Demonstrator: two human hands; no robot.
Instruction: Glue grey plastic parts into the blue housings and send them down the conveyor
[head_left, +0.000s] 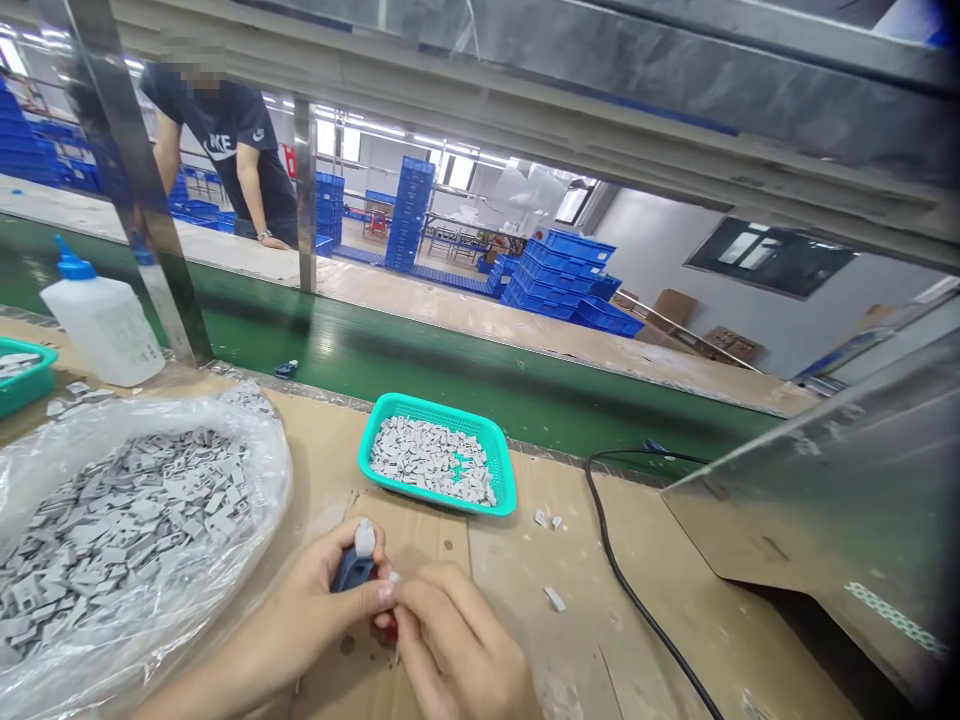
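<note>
Above the cardboard on the bench, my left hand (319,592) is closed around a dark blue plastic part (353,571). A light grey plastic piece (365,538) sits at the upper end of that part. Pressed against the left thumb, my right hand (471,640) has its thumb and forefinger pinched together at a small grey piece (394,577), mostly covered by fingertips. A bit of red shows below the fingers; its kind is unclear. Just beyond the hands stands a turquoise basket (512,482) with many small grey plastic pieces (424,455).
To the left lies a clear plastic bag (274,450) full of grey pieces. A white bottle (105,330) with a blue nozzle stands behind it. Loose pieces (554,599) and a black cable (622,570) lie right. A green conveyor (337,350) runs behind; a person (232,150) leans beyond it.
</note>
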